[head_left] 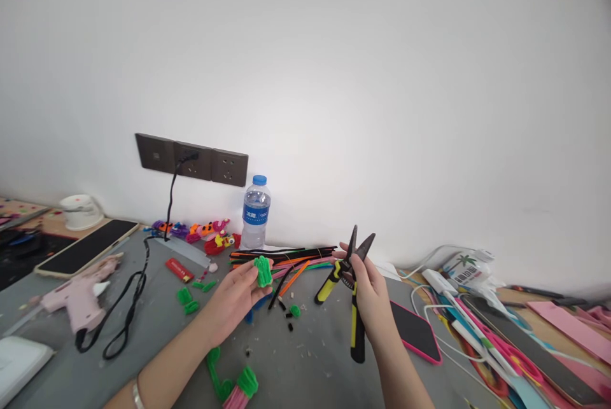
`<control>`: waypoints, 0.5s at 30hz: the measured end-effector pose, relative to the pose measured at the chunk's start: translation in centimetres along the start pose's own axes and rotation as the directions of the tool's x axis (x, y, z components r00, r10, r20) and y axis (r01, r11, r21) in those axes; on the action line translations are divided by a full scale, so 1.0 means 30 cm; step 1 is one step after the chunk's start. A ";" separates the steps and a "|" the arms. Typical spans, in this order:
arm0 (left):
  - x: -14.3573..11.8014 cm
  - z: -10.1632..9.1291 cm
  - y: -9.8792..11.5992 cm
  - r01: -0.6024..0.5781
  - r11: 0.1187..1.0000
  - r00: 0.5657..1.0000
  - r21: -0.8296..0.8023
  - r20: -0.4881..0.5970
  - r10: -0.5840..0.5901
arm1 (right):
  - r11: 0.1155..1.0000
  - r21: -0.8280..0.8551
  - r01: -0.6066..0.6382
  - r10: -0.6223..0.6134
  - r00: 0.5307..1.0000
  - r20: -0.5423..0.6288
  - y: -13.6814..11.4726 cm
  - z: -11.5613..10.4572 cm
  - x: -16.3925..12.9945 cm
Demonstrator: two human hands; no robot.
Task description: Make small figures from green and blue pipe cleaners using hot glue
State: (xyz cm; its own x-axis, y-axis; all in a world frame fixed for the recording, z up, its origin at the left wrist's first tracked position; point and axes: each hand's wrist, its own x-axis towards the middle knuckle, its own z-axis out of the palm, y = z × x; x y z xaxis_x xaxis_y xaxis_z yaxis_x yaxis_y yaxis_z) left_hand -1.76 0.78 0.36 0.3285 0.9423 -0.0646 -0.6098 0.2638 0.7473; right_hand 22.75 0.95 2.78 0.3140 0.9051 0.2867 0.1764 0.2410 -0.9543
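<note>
My left hand [233, 298] holds a small green pipe-cleaner piece [263, 270] between thumb and fingertips, raised above the grey table [296, 364]. My right hand [370, 291] grips a pair of cutters with black-and-yellow handles [351, 288], blades open and pointing up. The two hands are a short way apart. Behind them lies a bundle of coloured pipe cleaners [286, 257]. Small green pieces [187, 299] lie on the table to the left, and a green-and-pink pipe-cleaner shape [233, 387] sits near my left forearm.
A water bottle [255, 212] stands by the wall under the sockets [191, 161]. A pink glue gun [79, 298] with black cord lies at left, near a phone [86, 247]. Another phone in a pink case [415, 331] lies at right, beside cables and paper strips [525, 345].
</note>
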 end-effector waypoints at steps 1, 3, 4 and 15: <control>0.000 -0.002 0.001 0.000 1.000 1.000 0.001 0.009 0.000 | 0.999 0.010 -0.031 0.031 0.999 0.023 0.005 -0.001 0.002; -0.001 -0.005 0.004 0.017 1.000 1.000 -0.007 0.024 -0.016 | 0.998 0.026 -0.062 0.059 0.995 0.079 0.008 0.002 0.001; -0.002 -0.006 0.006 0.029 0.999 0.999 -0.020 0.029 -0.029 | 0.998 0.024 -0.058 0.056 0.993 0.105 0.006 0.006 -0.002; -0.024 -0.007 0.045 0.222 0.919 0.969 -0.327 0.181 -0.169 | 0.991 -0.120 0.052 -0.031 0.984 0.174 -0.042 0.038 -0.034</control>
State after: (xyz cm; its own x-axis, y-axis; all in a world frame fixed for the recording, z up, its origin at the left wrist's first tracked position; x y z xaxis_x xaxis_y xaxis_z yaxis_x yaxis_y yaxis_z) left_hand -2.96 0.50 1.27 0.5521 0.8309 -0.0692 -0.7234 0.5186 0.4558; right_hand 21.16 0.12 3.60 0.1411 0.9444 0.2971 0.3033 0.2444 -0.9210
